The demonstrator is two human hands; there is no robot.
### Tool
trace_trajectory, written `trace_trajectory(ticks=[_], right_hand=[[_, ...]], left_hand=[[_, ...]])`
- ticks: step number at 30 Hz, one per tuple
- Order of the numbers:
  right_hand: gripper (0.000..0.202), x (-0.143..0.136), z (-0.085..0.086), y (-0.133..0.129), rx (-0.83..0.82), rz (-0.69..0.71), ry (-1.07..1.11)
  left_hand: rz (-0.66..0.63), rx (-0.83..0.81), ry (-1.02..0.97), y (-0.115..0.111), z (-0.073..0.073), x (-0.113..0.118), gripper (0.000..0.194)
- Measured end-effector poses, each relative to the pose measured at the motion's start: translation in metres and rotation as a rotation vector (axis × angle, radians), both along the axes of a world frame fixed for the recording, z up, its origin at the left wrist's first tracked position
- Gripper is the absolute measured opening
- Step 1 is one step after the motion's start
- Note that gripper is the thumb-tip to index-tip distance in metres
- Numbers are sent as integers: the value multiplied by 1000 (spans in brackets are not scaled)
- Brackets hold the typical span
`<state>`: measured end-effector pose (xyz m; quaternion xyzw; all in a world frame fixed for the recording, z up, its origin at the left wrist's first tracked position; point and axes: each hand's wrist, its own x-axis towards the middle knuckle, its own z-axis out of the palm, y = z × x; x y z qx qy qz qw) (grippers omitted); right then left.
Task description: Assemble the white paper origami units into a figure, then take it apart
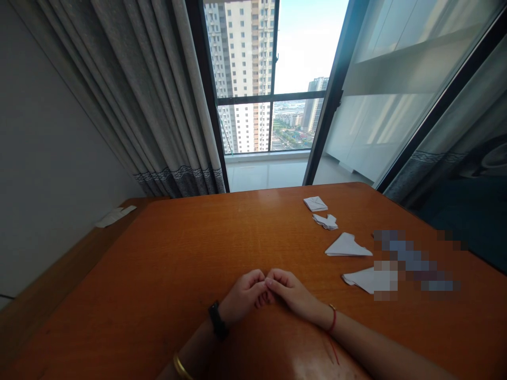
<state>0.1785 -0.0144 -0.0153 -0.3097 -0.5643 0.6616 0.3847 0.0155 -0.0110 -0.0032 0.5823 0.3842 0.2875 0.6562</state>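
Observation:
My left hand (246,296), with a black watch at the wrist, meets my right hand (291,291) near the front middle of the wooden table (198,237). The fingers of both hands are curled and pressed together at the tips, and nothing shows between them. A red string circles my right wrist. To the right of my hands lie folded white papers: a square one (316,203) at the back, a small irregular one (326,221), a triangular one (347,245) and a larger one (362,278) that is partly blurred out.
A pixelated patch covers something at the table's right side. A pale flat item (115,217) lies along the left edge by the wall. Beyond the table are a grey curtain (158,105) and a glass door with a dark frame.

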Motion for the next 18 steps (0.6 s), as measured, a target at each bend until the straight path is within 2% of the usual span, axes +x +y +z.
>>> trace_trajectory(ticks=[6, 15, 18], right_hand=[[32, 1, 7, -5, 87, -14, -91], [32, -1, 9, -10, 90, 0, -108], [30, 12, 17, 3, 287, -71, -296]], left_hand=[[-5, -34, -28, 0, 2, 0, 12], [-8, -15, -16, 2, 0, -1, 14], [6, -34, -5, 3, -3, -1, 18]])
